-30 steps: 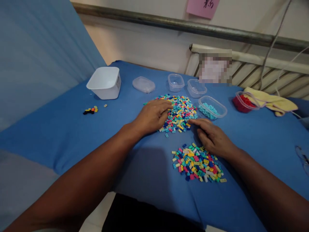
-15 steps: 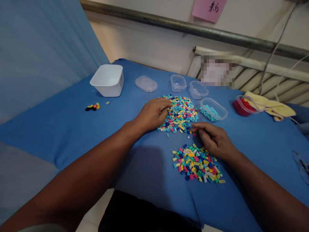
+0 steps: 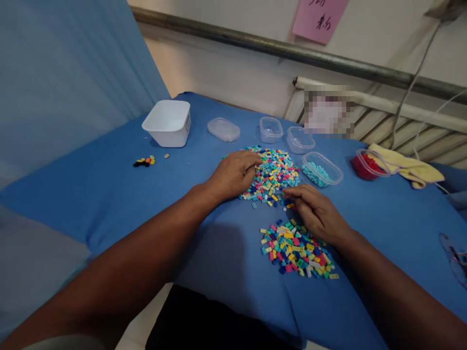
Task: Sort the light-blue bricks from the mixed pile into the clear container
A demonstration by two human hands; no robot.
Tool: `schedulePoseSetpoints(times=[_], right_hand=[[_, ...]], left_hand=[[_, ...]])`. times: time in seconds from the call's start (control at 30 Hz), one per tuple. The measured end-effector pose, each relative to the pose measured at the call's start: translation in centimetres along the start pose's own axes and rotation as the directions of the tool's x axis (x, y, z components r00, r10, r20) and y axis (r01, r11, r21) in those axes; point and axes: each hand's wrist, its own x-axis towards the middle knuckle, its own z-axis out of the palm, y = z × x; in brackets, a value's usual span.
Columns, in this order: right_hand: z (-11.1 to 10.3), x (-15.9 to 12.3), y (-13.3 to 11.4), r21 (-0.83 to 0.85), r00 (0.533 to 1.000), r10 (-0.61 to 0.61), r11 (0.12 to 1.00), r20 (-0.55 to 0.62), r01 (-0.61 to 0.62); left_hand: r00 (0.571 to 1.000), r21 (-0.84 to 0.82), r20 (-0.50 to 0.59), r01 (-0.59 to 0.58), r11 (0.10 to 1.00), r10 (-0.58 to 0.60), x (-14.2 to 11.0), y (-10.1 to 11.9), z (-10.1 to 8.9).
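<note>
A big heap of small multicoloured building bricks [image 3: 279, 167] lies on the blue cloth. On its left side rests my left hand [image 3: 233, 176], fingers curled and thumb near the index finger; what they hold, if anything, is hidden. My right hand [image 3: 319, 212] reaches in from the right, fingers stretched and thumb apart, its fingertips at the near edge of the heap. No brick shows clearly in it. A smaller pile of similar bricks [image 3: 297, 250] is spread below, partly under my right wrist. Beside the heap stands a clear tub with turquoise bricks [image 3: 316, 173].
Two clear tubs [image 3: 270, 131] and stacked lids [image 3: 224, 130] stand behind the heap. Left are a white bin [image 3: 168, 124] and a few black, yellow and orange pieces [image 3: 144, 161]. A tub of red bricks [image 3: 368, 165], a yellow cloth [image 3: 404, 165] and glasses [image 3: 454, 257] lie right.
My right hand has shifted slightly left along the heap's near edge. My left hand stays on the heap. The whole view has tilted up a little.
</note>
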Motion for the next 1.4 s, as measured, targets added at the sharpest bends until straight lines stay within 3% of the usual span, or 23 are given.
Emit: schedulePoseSetpoints(times=[0.27, 0.43, 0.6, 0.83, 1.13, 1.4], right_hand=[[0.40, -0.07, -0.42, 0.050, 0.995, -0.035, 0.998, 0.093, 0.031], [0.32, -0.58, -0.06, 0.091, 0.997, 0.078, 0.993, -0.024, -0.075], [0.50, -0.77, 0.23, 0.048, 0.989, 0.117, 0.992, -0.086, -0.113], [0.51, -0.49, -0.20, 0.006, 0.994, 0.094, 0.995, 0.055, -0.095], [0.56, -0.60, -0.42, 0.055, 0.993, 0.047, 0.997, 0.105, -0.053], [0.42, -0.53, -0.41, 0.052, 0.997, 0.057, 0.997, -0.052, -0.054]], left_hand=[[0.999, -0.014, -0.020, -0.038, 0.999, 0.038, -0.35, -0.31, 0.19], [0.999, -0.016, -0.011, -0.037, 0.999, 0.036, -0.31, 0.06, -0.17], [1.000, -0.024, 0.022, -0.007, 1.000, 0.007, -0.15, 0.10, -0.31], [0.999, -0.017, 0.014, -0.034, 0.999, 0.034, 0.00, 0.01, -0.08], [0.999, 0.010, 0.009, -0.042, 0.999, 0.042, -0.02, 0.36, -0.35], [0.997, -0.049, 0.011, -0.074, 0.996, 0.075, 0.05, 0.67, -0.79]])
